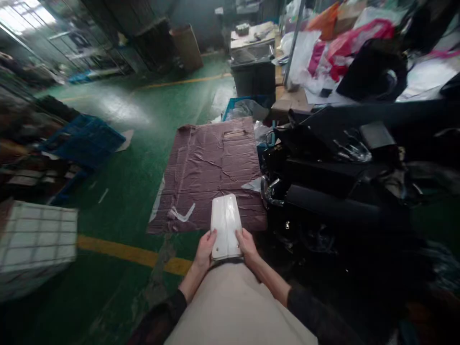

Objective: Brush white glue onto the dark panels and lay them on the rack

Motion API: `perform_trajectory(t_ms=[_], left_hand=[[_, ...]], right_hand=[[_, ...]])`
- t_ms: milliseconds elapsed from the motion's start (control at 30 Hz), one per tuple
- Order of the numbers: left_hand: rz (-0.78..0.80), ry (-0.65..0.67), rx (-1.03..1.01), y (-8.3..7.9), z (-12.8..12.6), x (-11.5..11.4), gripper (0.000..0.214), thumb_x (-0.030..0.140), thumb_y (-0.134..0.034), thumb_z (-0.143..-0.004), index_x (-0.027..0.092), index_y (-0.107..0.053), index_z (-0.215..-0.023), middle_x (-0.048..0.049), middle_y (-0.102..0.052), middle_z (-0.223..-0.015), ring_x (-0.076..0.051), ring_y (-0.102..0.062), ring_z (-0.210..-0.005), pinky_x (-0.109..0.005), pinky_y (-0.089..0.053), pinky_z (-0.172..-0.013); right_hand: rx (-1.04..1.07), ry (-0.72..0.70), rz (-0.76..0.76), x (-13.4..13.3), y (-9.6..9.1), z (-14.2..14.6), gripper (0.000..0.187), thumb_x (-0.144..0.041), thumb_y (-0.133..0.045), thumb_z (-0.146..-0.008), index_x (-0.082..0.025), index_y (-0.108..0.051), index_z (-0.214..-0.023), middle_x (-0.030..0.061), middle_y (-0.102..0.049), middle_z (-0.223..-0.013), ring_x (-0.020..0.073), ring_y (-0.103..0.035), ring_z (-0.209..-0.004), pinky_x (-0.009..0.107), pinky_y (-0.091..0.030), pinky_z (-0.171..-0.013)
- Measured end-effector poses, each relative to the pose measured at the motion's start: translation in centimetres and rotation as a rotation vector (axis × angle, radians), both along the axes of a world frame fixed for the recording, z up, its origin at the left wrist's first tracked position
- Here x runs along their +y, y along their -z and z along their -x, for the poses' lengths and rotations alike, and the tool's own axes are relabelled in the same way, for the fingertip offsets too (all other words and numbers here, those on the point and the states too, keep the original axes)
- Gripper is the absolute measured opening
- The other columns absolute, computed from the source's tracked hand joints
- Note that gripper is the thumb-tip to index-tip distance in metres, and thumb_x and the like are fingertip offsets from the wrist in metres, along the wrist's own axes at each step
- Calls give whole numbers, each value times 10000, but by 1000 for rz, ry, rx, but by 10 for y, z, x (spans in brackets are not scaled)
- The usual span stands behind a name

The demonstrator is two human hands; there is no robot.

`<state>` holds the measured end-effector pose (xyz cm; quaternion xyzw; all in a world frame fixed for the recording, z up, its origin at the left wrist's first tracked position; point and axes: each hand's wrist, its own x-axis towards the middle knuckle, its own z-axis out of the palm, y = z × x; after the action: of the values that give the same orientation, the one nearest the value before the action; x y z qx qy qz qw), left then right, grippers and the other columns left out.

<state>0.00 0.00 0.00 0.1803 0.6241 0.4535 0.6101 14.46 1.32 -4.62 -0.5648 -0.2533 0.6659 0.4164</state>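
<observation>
In front of my body I hold a white, flat, rounded-corner panel (226, 220) with a line down its middle and small dots near its corners. My left hand (204, 248) grips its left edge, thumb on top. On the opposite edge my right hand (248, 245) does the same, its thumb lying on the white face. The fingers underneath are hidden. Beyond the panel lies a creased brown cardboard sheet (215, 167) with torn pale tape on it.
Black bags (323, 201) with clear wrapping are heaped close on my right. A blue crate (230, 108) holding plastic stands behind the cardboard. To the left are a white checked bundle (39, 244) and another blue crate (86, 139) on the green floor (125, 191).
</observation>
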Motion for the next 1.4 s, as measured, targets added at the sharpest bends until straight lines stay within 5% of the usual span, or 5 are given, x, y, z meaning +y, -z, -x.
perform_trajectory(t_ms=[367,667,967,1167,1400], left_hand=[[-13,-103,9,-8,-5,-13,554,515,-837,-653,102,-646,-967,-77,-718,-788,-177,-671,-644,-238,-539,-584],[-54,-191,195,-14,4,-45,552,560,-783,-705,103,-642,-980,-87,-717,-834,-168,-660,-655,-218,-518,-563],[-67,-5,-76,-31,-3,-53,518,567,-721,-777,129,-637,-1040,-105,-712,-885,-204,-674,-726,-265,-533,-625],[-140,53,426,-26,32,-47,605,621,-718,-734,148,-603,-1095,-95,-681,-916,-225,-671,-812,-310,-557,-673],[-790,533,918,-96,62,-16,770,496,-786,-732,272,-467,-1396,-117,-426,-1471,-304,-342,-1389,-499,-315,-1150]], right_hand=[[-10,71,30,-7,5,-5,605,-806,-533,-649,-207,-450,-624,-40,-431,-585,112,-371,-574,247,-327,-543],[117,-224,26,-32,-22,-11,542,-674,-693,-645,-155,-610,-775,27,-613,-742,168,-517,-701,268,-416,-635],[268,-305,-113,-26,-43,-34,493,-572,-671,-753,-147,-622,-998,33,-634,-859,154,-513,-746,255,-412,-674],[180,-684,-279,10,-73,-56,473,-615,-579,-816,-156,-569,-930,-13,-514,-774,104,-402,-661,228,-332,-595],[-408,-1245,-680,60,-160,-25,388,-481,-539,-875,-176,-423,-666,-64,-291,-641,79,-265,-611,240,-198,-552]])
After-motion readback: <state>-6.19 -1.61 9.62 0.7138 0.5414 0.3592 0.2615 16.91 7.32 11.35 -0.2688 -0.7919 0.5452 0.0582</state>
